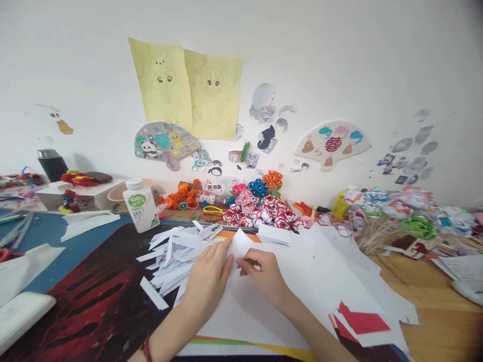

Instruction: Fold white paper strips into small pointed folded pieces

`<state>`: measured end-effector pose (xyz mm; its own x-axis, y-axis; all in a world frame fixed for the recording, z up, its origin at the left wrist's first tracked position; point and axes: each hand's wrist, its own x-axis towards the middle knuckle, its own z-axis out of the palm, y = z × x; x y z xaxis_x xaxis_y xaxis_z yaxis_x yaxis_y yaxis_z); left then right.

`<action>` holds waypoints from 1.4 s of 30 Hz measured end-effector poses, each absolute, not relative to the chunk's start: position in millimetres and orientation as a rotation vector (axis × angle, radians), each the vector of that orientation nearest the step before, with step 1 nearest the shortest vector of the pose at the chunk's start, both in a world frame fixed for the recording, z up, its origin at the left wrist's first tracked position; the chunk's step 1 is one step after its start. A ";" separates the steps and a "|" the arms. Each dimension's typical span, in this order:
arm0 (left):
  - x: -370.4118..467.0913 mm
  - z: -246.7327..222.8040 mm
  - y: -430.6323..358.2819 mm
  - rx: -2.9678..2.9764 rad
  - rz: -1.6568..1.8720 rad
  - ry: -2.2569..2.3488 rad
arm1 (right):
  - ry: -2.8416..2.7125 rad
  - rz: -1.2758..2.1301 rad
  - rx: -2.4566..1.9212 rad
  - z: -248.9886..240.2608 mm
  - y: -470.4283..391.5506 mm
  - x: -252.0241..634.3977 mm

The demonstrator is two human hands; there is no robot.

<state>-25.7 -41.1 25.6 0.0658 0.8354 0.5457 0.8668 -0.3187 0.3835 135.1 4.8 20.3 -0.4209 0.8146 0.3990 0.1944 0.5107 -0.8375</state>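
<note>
A small piece of white paper (pixel 240 242) stands up between my two hands, its pointed top showing above the fingers. My left hand (pixel 209 271) holds its left side, with the thumb toward the middle. Curled at its lower right is my right hand (pixel 266 274), thumb and fingers pinched on the paper's edge. Beneath both hands lie large white sheets (pixel 279 306). Just left of my left hand is a loose heap of folded white paper strips (pixel 175 259). How the held paper is folded is partly hidden by the fingers.
A white bottle (pixel 140 206) stands behind the strips. Colourful handmade flowers (pixel 264 206) line the wall side. Paper flowers on sticks (pixel 400 211) lie at the right. Red paper scraps (pixel 364 322) sit at the front right, and a white object (pixel 24 317) at the left edge.
</note>
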 end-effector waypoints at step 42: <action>-15.1 37.8 -43.5 -2.619 -1.652 -1.986 | -1.731 1.025 -0.860 31.1 6.2 145.0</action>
<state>-15.1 -43.5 37.8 0.0831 0.9443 0.3183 0.4846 -0.3174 0.8151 145.0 6.2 31.1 -0.3350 0.8731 0.3543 0.1088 0.4094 -0.9059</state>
